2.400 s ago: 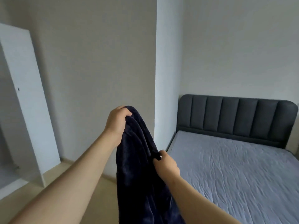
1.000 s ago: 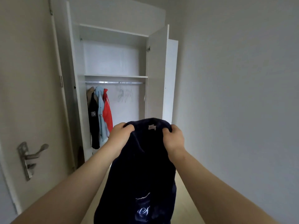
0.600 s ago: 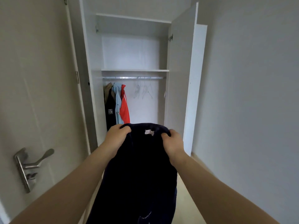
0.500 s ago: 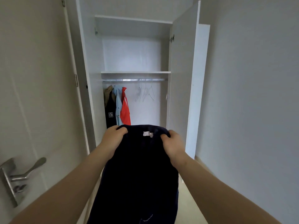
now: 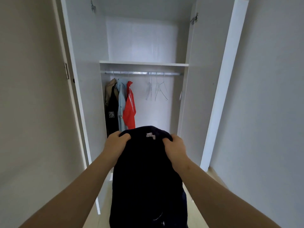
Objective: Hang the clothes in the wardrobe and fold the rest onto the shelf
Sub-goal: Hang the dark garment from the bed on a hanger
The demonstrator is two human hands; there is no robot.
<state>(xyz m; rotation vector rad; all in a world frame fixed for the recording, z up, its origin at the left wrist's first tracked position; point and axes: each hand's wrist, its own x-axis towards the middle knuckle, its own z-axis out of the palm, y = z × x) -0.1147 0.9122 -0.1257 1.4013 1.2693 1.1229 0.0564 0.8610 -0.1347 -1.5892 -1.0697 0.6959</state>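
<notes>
One head-worn view looks forward and slightly down, straight into the open wardrobe (image 5: 143, 38). It stands near, in front of its doorway, with the wardrobe's shelf (image 5: 144, 63) above mid-frame.

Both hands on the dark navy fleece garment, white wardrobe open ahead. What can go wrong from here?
1. The left hand and right hand both grip the dark navy fleece garment at its top edge, so neither is free for a hanger; releasing one side may let it slump.
2. The empty thin wire hangers bunch together on the metal rail, so pulling one out may snag the others.
</notes>
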